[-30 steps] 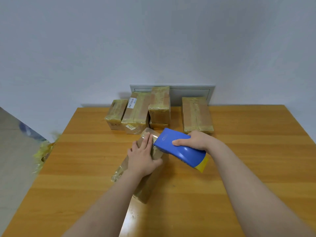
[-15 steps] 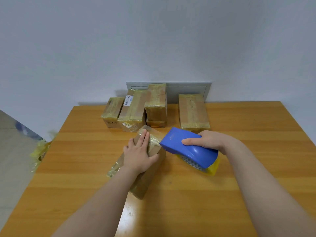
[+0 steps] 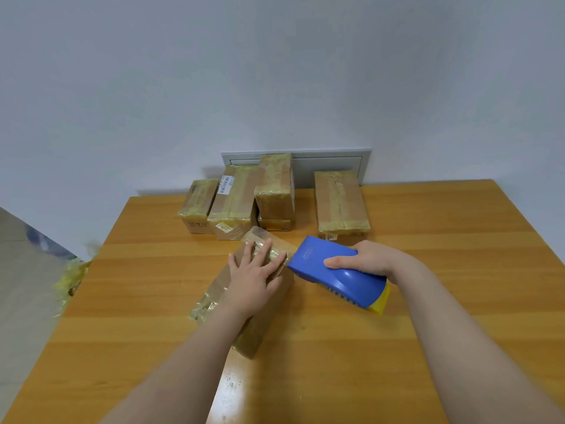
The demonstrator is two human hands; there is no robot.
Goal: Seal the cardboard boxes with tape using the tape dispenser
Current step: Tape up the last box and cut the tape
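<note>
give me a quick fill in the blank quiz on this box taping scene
1. The right hand grips a ____ tape dispenser with a yellow end.
2. The left hand lies flat on a cardboard box that rests on the ____ table.
3. At the back, one taped box stands on ____ of a flatter box.

Missing words: blue; wooden; top

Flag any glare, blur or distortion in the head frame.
Head view: a glare spot on the table near the bottom edge; yellow scraps at left smeared; wide-angle stretch toward the borders; tape dispenser and the box under the left hand sharp.
</note>
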